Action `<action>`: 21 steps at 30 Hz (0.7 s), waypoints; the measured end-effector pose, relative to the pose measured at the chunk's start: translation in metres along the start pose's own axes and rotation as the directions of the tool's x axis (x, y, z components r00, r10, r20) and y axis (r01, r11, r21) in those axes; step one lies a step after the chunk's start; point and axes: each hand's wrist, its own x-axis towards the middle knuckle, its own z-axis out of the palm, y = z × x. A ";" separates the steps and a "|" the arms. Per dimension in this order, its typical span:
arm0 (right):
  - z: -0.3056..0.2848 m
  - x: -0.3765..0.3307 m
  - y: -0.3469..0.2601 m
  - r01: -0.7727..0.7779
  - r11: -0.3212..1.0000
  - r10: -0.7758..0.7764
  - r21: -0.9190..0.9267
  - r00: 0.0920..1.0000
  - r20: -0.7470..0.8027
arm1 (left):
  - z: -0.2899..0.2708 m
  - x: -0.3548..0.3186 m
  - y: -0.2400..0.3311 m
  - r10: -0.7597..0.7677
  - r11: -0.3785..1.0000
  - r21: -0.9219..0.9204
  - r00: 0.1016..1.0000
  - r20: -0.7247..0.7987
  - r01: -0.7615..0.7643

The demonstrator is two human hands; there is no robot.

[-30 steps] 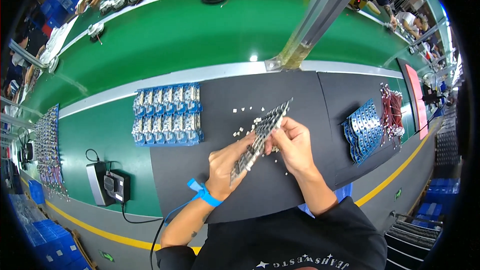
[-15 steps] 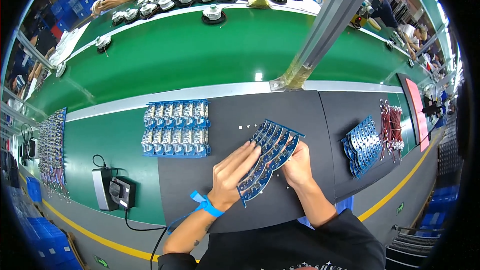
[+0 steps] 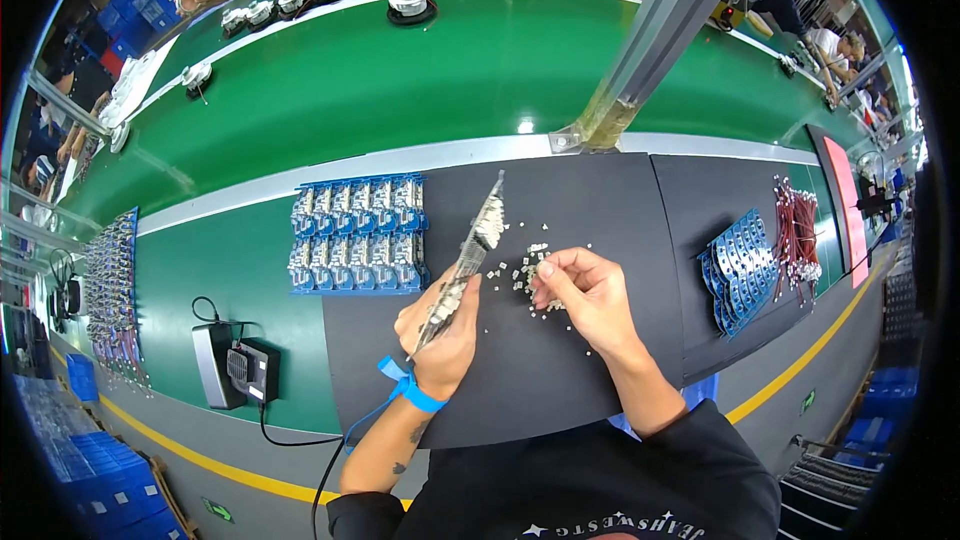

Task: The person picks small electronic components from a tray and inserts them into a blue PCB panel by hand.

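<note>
My left hand (image 3: 442,328) is closed around a circuit board panel (image 3: 466,266), which is tilted up almost edge-on. White parts show along the side of the panel that faces right. Small white connector-like pieces (image 3: 523,278) lie scattered on the black mat to the right of it. Over this scatter, my right hand (image 3: 588,290) has thumb and fingers pinched together at the pieces. Whatever sits between those fingertips is too small to make out. A blue strap (image 3: 412,390) circles my left wrist.
Blue boards with mounted parts (image 3: 358,234) lie in rows on the left. Bare blue panels (image 3: 738,270) and red-wire bundles (image 3: 797,230) are at right. A metal post (image 3: 640,50) rises beyond the mat (image 3: 590,190). Black adapters (image 3: 252,372) sit left. Speakers (image 3: 410,2) stand across the green belt (image 3: 380,90).
My left hand has turned the panel from face-up to edge-on. My right hand has let go of it and come down to the white pieces, which now show more.
</note>
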 end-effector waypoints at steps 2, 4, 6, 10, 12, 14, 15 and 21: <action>0.000 -0.001 0.001 0.007 0.999 -0.008 -0.034 1.000 -0.021 | 0.002 0.005 0.010 0.071 0.996 0.041 0.996 0.051 -0.073; 0.002 -0.003 -0.002 0.066 0.996 -0.068 -0.058 0.997 -0.038 | 0.001 0.006 0.013 0.141 0.986 0.075 0.985 0.104 -0.149; 0.003 -0.004 -0.004 0.120 0.993 -0.120 0.019 0.993 -0.015 | 0.001 0.003 0.009 0.178 0.984 -0.008 0.965 0.190 -0.179; 0.001 -0.008 0.000 0.130 0.964 -0.138 0.233 0.990 0.016 | 0.002 0.005 0.005 0.378 0.923 -0.061 0.866 0.327 -0.379; -0.001 -0.008 0.000 0.090 0.971 -0.098 0.220 0.995 0.027 | 0.002 0.006 0.006 0.407 0.907 -0.041 0.847 0.342 -0.420; 0.000 -0.007 -0.002 0.030 0.964 -0.043 0.265 0.998 0.044 | 0.001 0.005 0.005 0.423 0.896 -0.036 0.824 0.378 -0.443; 0.000 -0.007 -0.002 0.021 0.966 -0.035 0.257 0.998 0.051 | 0.001 0.005 0.005 0.432 0.889 -0.025 0.819 0.377 -0.457; -0.004 -0.006 0.003 -0.023 0.981 0.002 0.193 0.994 0.106 | -0.008 0.005 0.010 0.223 0.968 0.079 0.960 0.170 -0.238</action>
